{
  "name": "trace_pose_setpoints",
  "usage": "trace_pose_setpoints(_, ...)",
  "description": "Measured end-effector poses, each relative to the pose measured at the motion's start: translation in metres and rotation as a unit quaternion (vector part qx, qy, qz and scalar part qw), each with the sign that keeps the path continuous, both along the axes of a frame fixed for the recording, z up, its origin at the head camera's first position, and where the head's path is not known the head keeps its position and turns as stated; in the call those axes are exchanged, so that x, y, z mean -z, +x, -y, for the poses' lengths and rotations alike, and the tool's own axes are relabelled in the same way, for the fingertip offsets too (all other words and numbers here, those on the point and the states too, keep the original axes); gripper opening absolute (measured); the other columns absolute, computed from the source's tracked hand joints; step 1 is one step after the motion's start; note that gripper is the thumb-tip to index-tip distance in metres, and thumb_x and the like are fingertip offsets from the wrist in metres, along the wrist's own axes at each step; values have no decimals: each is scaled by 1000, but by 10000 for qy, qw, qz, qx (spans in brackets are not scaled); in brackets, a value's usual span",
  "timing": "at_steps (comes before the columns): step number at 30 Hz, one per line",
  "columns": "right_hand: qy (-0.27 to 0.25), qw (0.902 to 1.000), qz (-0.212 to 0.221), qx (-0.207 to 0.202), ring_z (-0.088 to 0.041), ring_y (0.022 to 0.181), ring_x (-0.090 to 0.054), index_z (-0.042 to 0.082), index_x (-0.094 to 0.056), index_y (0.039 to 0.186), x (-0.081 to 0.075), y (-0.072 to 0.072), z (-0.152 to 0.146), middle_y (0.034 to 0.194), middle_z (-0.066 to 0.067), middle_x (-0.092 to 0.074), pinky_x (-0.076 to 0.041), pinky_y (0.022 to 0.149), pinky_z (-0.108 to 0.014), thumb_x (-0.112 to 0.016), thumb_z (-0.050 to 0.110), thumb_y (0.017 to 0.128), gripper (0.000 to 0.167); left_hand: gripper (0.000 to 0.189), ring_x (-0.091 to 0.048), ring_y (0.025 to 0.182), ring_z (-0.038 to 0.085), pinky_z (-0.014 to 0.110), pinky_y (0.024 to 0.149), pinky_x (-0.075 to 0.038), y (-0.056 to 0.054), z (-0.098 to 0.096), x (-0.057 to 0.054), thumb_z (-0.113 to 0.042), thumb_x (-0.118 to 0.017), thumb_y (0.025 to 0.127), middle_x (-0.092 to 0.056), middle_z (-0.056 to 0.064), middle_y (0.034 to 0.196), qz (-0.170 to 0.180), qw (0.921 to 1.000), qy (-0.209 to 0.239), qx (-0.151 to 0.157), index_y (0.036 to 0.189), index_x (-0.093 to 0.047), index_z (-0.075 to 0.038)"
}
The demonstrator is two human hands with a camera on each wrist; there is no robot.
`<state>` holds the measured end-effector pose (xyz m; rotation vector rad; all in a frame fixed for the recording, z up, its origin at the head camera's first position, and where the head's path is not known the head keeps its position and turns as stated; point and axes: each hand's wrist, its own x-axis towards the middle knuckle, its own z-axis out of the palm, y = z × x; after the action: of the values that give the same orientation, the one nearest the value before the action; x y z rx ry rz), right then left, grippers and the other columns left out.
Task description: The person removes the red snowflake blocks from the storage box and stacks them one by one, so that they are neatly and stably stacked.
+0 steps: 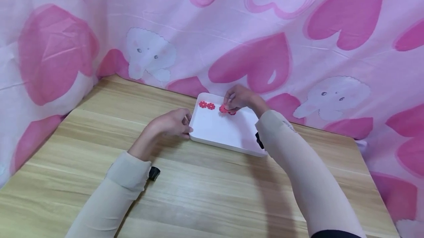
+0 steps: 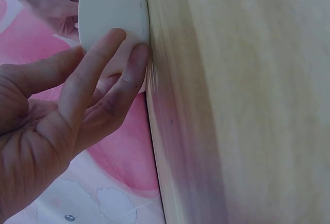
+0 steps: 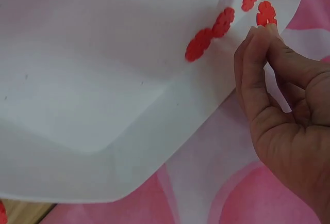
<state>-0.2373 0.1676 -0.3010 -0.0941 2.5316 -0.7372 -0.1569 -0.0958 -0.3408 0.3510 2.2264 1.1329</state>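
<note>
A shallow white tray point(image 1: 218, 129) lies on the table, with red flower-shaped plastic discs along its far side. My left hand point(image 1: 173, 123) holds the tray at its left edge; in the left wrist view its fingertips point(image 2: 138, 53) press the outer wall. Over the far side, my right hand point(image 1: 241, 97) pinches one red disc point(image 3: 266, 13) between thumb and fingers. Beneath it, two joined-looking discs point(image 3: 198, 45) lie in the tray; whether they link or only touch, I cannot tell. Another pair of discs point(image 1: 207, 105) sits near the far left corner.
A light wooden table point(image 1: 185, 194) spreads around the tray. Behind it hangs a pink and white curtain point(image 1: 185, 28) with hearts. A bit of something red point(image 3: 2, 213) shows beyond the tray rim in the right wrist view, cut off by the frame.
</note>
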Motion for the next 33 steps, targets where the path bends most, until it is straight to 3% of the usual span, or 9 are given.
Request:
trace_pose_setpoints(9, -119, 9997, -26, 189, -36, 105, -79, 0, -72, 114, -6, 2, -22, 107, -15, -75, -68, 87, -32, -76, 6, 99, 16, 33, -75, 95, 22, 30, 87, -65, -3, 7, 1, -2, -65, 105, -62, 23, 119, -43, 9999, 26, 91, 133, -51, 10)
trace_pose_setpoints(14, -195, 9996, 18, 208, -39, 103, -78, -3, -70, 114, -12, 5, -36, 100, -14, -74, -68, 89, -39, -73, 2, 100, 16, 33, -74, 94, 22, 31, 87, -65, -3, 10, 1, -1, -63, 106, -62, 24, 119, 0, 9999, 89, 75, 133, -51, 11)
trace_pose_setpoints(25, -182, 9973, 286, 644, -26, 92, -73, -4, -66, 121, -23, 13, -80, 108, -15, -74, -68, 92, -38, -73, 5, 101, 23, 35, -73, 96, 23, 31, 87, -65, -7, 11, 1, -2, -64, 106, -61, 25, 121, 5, 9999, 76, 118, 135, -50, 11)
trace_pose_setpoints(33, 11, 9985, 262, 489, -22, 85, -70, 1, -69, 114, -23, 20, -124, 99, -9, -71, -68, 87, -35, -77, 9, 99, 19, 35, -73, 96, 22, 31, 88, -65, -7, 11, -2, -2, -64, 106, -61, 25, 122, -31, 9998, 48, 182, 135, -50, 11)
